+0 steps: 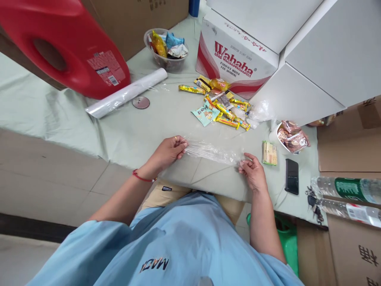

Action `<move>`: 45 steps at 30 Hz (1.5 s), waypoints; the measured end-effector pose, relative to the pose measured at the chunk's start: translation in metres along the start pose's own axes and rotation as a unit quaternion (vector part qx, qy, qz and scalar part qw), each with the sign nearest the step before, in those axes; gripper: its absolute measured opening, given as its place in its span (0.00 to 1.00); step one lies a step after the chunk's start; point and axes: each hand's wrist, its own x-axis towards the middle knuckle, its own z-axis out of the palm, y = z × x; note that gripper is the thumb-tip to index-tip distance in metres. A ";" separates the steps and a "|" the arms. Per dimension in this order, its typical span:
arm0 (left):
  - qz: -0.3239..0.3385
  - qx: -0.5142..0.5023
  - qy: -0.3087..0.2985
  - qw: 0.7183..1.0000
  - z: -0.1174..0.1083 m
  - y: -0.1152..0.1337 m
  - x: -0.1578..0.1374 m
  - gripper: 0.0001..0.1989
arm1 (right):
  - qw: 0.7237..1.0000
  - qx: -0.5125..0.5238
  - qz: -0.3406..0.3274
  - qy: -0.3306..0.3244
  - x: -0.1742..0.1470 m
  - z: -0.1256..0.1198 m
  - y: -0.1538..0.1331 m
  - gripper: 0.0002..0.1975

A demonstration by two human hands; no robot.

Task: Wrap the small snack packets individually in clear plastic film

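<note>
A strip of thin clear plastic film (pixel 210 152) is drawn out between my hands, bunched into folds, just above the table's near edge. My left hand (pixel 172 151) pinches its left end between thumb and fingers. At the other end, my right hand (pixel 251 169) grips the film with thumb and fingertips, one finger raised. Whether the film is a bag or a flat sheet I cannot tell. Beyond my hands lies a loose pile of wrapped snacks (pixel 224 109), mostly yellow sticks, with a mint-green packet (pixel 206 113) at its near side.
Behind on the left are a plastic roll (pixel 127 93), a red jug (pixel 74 47), a round disc (pixel 141 102) and a snack bowl (pixel 169 63). A Wahaha carton (pixel 235 55) stands behind the pile. To the right are a wrapped biscuit pack (pixel 269 153), a snack cup (pixel 281 139) and a phone (pixel 292 176).
</note>
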 end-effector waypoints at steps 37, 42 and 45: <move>0.283 0.327 -0.222 0.874 -0.040 -0.008 -0.014 0.07 | 0.984 -0.157 -0.085 0.008 -0.004 -0.007 0.014 0.22; 0.238 0.322 -0.179 0.899 -0.038 -0.009 -0.018 0.17 | 0.980 -0.175 -0.098 0.005 -0.002 -0.008 0.016 0.22; 0.217 0.358 -0.134 0.899 -0.024 -0.005 -0.008 0.24 | 0.979 -0.178 -0.097 0.004 -0.001 -0.008 0.017 0.23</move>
